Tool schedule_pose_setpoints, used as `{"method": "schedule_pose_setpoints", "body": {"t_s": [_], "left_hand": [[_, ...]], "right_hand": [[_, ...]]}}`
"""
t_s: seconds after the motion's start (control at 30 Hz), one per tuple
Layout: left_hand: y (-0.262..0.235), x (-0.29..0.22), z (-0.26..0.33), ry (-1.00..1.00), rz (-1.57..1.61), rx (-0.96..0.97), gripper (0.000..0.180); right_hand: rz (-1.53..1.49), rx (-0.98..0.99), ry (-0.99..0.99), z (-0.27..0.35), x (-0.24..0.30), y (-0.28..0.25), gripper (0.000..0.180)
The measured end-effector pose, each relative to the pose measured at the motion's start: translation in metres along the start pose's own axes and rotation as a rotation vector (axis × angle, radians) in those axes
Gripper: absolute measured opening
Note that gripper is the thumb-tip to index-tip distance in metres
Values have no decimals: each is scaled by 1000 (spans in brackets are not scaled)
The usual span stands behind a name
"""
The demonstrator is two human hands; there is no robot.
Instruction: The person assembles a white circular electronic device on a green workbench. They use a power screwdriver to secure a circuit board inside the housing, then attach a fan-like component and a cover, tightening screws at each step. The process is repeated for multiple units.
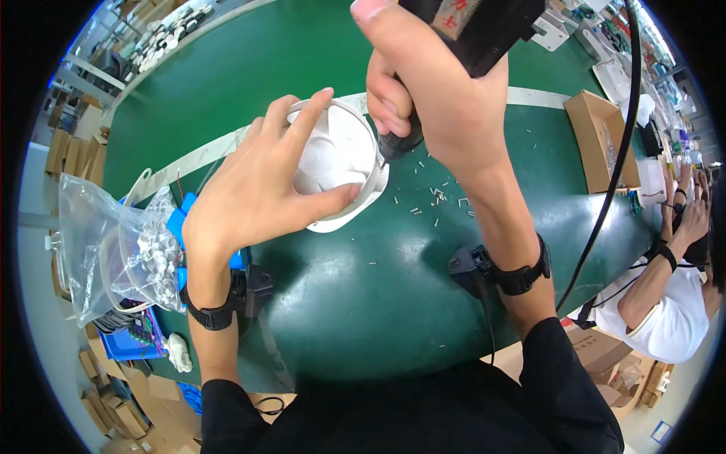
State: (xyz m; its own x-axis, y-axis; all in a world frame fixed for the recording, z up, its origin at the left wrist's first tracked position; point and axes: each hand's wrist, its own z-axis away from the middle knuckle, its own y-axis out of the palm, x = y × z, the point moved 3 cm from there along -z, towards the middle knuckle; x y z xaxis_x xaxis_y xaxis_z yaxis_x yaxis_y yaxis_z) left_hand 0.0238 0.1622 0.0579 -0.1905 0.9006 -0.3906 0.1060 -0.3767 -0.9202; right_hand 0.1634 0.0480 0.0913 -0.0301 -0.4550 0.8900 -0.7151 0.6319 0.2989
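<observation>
My left hand (257,178) is wrapped over a round white plastic housing (333,155) with vanes inside, its fingers on the far rim and its thumb on the near side. In my right hand (457,98) is a black power screwdriver (495,30), gripped from above. Its dark nose points down and left at the housing's right edge. Whether the bit touches a screw there is hidden. Small loose screws (437,198) lie scattered on the green table (363,303), right of the housing.
A cardboard box (592,163) with small parts stands at the right. A black cable (605,204) runs down the right side. Left of my arm lie a clear bag (87,250) of white pieces and a blue tray (125,344). A co-worker in a white sleeve (665,325) sits at far right.
</observation>
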Motion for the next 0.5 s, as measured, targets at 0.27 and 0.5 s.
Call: {"method": "schedule_pose_setpoints", "body": {"t_s": [0.27, 0.5], "left_hand": [[1, 4, 2, 11, -28, -21, 93], [3, 8, 4, 39, -64, -57, 95]], "right_hand": [[-11, -55, 14, 0, 24, -3, 22], [-87, 30, 45, -2, 10, -1, 25]]}}
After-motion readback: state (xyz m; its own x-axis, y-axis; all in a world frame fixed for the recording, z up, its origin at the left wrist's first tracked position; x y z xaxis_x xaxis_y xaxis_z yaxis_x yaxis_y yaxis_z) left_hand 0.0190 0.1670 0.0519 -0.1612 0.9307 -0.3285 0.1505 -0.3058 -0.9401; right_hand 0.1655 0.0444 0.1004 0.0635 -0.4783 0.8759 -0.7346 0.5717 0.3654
